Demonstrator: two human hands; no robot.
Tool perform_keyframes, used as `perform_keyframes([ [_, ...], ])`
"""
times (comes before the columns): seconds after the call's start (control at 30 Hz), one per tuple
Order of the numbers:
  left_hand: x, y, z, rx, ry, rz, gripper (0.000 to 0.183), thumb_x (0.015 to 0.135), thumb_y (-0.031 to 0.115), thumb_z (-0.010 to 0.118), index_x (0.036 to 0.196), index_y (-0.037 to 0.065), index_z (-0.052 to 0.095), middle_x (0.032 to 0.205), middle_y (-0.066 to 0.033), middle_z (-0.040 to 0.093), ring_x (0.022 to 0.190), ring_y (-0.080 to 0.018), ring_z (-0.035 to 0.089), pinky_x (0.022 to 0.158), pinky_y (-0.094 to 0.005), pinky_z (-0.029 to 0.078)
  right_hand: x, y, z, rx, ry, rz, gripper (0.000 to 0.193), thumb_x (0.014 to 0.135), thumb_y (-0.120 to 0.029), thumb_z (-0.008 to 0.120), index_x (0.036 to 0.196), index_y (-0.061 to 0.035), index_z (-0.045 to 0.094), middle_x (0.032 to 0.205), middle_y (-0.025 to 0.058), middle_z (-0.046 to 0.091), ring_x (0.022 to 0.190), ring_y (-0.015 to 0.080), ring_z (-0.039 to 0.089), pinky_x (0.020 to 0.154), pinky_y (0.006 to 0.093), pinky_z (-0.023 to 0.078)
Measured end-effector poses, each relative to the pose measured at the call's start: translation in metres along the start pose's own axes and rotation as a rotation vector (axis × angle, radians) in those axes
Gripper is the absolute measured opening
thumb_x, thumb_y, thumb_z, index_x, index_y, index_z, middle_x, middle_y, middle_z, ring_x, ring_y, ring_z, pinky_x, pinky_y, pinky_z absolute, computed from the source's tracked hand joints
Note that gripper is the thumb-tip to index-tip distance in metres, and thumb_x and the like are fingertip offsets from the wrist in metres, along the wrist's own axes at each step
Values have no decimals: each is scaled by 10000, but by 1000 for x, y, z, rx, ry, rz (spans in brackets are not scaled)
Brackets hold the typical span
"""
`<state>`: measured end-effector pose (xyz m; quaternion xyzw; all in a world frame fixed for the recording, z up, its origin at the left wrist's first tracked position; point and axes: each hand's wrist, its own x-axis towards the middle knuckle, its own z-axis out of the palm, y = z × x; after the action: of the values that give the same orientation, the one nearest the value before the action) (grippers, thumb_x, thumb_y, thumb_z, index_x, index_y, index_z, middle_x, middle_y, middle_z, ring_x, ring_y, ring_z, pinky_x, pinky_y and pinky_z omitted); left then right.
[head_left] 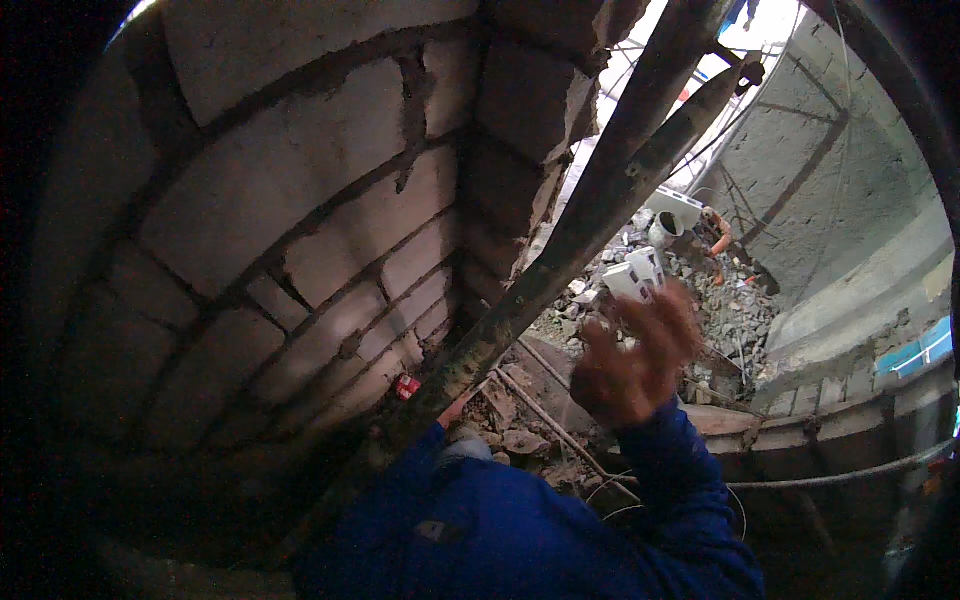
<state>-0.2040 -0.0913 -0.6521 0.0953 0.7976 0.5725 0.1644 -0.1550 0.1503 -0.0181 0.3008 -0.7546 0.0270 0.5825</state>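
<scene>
My right hand (635,360) is raised in front of me, coming out of a blue sleeve (675,460). It is smeared by motion; a gap shows between the thumb and the bent fingers, and I see nothing between them. White pieces with slots (635,275) show just past the fingertips, seemingly on the rubble behind. A thick, dirty pole (560,265) slants across the view. Against its lower part lies my left sleeve (425,450). A small pinkish patch shows beside the pole there, but I cannot make out my left hand's fingers.
A block wall (340,250) with rough mortar joints rises on the left. Grey rubble (720,320) covers the ground beyond my hand, with a white bucket-like container (665,229) on it. Thin rods (560,430) lie low down. A small red item (406,386) sits at the wall's foot.
</scene>
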Motion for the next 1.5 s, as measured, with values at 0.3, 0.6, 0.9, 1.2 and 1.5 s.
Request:
perform_keyframes([
  [0.3, 3, 4, 12, -86, -54, -196, 490, 959, 323, 529, 1348, 57, 397, 1189, -97, 520, 1071, -231, 499, 994, -396, 381, -43, 142, 123, 903, 45, 1103, 296, 914, -142, 505, 1165, 13, 518, 1045, 149, 590, 939, 297, 599, 839, 389, 497],
  [0.6, 3, 61, 32, -404, 326, -250, 340, 970, 350, 474, 1106, 64, 597, 1039, -149, 625, 948, -325, 580, 801, -417, 465, 0, 197, 183, 1932, -453, 953, 580, 961, -468, 388, 1381, -73, 332, 1270, 221, 496, 1112, 401, 530, 979, 570, 409],
  [0.9, 5, 182, -36, -111, 292, -455, 370, 962, 358, 467, 926, 28, 628, 835, -203, 634, 749, -373, 607, 662, -465, 492, -31, 200, 178, 1549, -485, 798, 418, 867, -423, 533, 1122, -113, 417, 742, 5, 391, 697, 169, 417, 622, 339, 352],
  [1.2, 27, 133, -8, 163, 279, -304, 365, 958, 360, 475, 910, 23, 606, 858, -201, 620, 802, -387, 596, 688, -482, 485, -28, 150, 159, 1485, 73, 1176, 387, 895, -450, 480, 1115, -132, 478, 918, 91, 493, 841, 267, 490, 756, 431, 420],
  [1.5, 44, 95, 9, 97, 308, -225, 345, 947, 351, 503, 936, 31, 631, 861, -206, 614, 823, -378, 596, 695, -477, 478, -30, 160, 153, 1507, -129, 1045, 318, 915, -449, 449, 937, -135, 492, 861, 58, 484, 779, 211, 449, 728, 410, 412],
])
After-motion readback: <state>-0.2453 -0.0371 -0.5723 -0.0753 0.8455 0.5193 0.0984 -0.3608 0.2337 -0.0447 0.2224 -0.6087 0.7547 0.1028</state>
